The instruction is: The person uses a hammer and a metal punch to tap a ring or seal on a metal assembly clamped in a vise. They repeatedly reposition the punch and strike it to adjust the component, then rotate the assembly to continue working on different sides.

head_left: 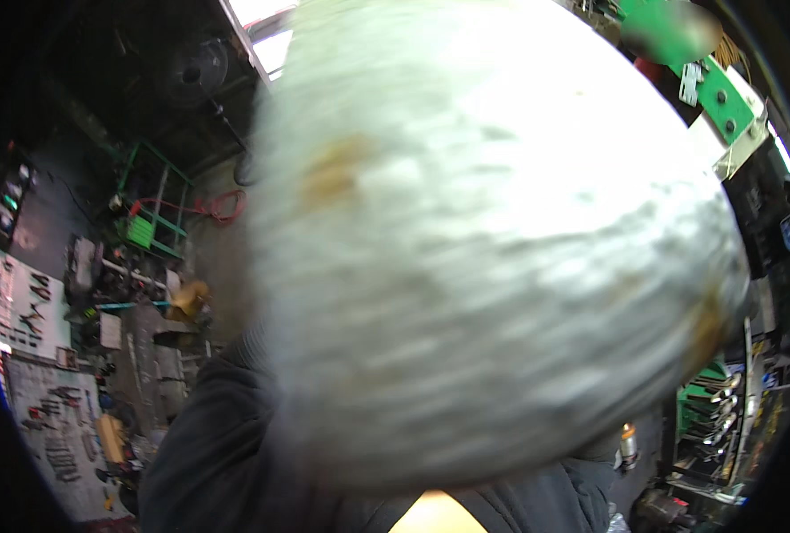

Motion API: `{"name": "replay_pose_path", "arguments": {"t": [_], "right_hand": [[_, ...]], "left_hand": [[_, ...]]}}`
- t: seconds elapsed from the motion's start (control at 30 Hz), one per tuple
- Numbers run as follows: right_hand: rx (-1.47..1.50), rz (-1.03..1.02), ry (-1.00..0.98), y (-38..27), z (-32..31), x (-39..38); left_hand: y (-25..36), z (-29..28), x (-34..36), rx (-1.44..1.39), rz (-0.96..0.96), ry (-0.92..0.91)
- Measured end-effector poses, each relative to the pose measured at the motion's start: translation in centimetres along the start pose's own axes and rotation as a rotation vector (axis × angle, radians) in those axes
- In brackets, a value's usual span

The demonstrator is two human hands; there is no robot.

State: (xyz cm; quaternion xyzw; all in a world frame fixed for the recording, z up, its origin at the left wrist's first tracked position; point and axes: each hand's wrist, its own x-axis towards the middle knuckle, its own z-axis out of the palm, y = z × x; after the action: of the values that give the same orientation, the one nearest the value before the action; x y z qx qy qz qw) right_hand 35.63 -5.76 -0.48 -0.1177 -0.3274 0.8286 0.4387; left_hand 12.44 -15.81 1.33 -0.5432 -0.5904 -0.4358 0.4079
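Observation:
A pale grey-white knitted surface [466,311] with brown-yellow stains fills most of the view, very close and smeared by motion. It looks like a knitted work glove on one of my hands, but which hand it is I cannot tell, and no fingers can be made out. My left arm, in a dark sleeve [213,435], rises from the lower edge and disappears behind it at a ribbed cuff. Part of my right sleeve [582,489] shows at the lower right. Anything my hands hold or touch is hidden.
Tool boards [53,435] hang at the far left, near a cluttered bench. A green metal frame [159,191] and a red hose [226,206] stand behind. Green machinery [724,102] is at the upper right; a rack of metal parts [710,409] is at the lower right.

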Motion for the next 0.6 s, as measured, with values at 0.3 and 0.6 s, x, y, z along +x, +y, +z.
{"name": "replay_pose_path", "arguments": {"t": [0.3, 0.6], "right_hand": [[-1.241, -0.736, -0.103, -4.2, 0.9, 1.0], [-1.297, -0.865, -0.118, -5.6, 0.6, 1.4]], "left_hand": [[0.5, -0.1, 0.2, 0.078, -0.022, 0.157], [-0.1, 0.4, -0.4, 0.072, -0.079, 0.324]]}}
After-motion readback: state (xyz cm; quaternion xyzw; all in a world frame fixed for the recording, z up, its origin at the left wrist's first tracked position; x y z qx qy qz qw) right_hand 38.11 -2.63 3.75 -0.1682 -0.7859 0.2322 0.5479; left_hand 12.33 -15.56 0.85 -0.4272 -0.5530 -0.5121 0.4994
